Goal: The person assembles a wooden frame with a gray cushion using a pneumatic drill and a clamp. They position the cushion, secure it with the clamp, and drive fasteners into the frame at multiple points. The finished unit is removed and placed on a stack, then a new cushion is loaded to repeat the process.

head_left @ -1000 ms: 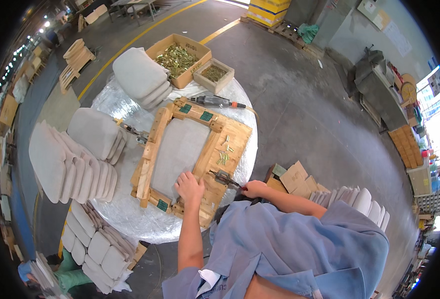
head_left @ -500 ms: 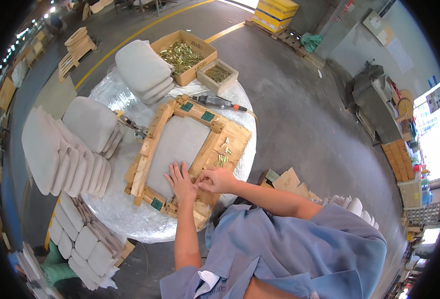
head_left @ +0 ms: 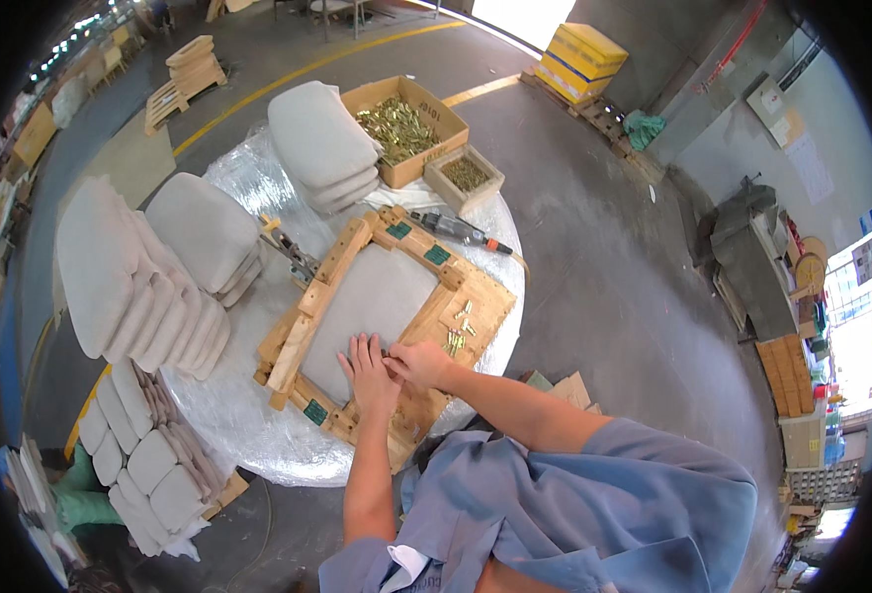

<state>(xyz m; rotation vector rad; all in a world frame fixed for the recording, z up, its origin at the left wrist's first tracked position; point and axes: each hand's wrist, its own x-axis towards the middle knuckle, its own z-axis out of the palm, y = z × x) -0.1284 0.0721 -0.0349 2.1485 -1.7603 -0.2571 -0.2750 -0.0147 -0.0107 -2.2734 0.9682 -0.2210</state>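
Observation:
A grey padded panel (head_left: 372,296) lies inside a wooden jig frame (head_left: 317,296) on the round table. My left hand (head_left: 370,374) rests on the panel's near part with its fingers stretched out. Close beside it, my right hand (head_left: 418,364) is closed in a pinch at the jig's inner right edge, and whatever the fingertips hold is hidden. Several brass-coloured metal fittings (head_left: 456,342) are scattered on the jig's right-hand board. Beyond the jig's far edge lies a power screwdriver (head_left: 461,232) with an orange end.
Plastic film wraps the round table (head_left: 288,455). A cardboard box (head_left: 446,117) of brass fittings and a smaller wooden box (head_left: 490,178) stand at its far side. Stacked grey pads (head_left: 100,267) fill the left, near a metal clamp (head_left: 293,255). More pads (head_left: 149,460) lie below.
The whole view has shifted, so the table and jig appear slightly further right and lower. My left hand stays on the panel, and my right hand stays pinched at the same edge.

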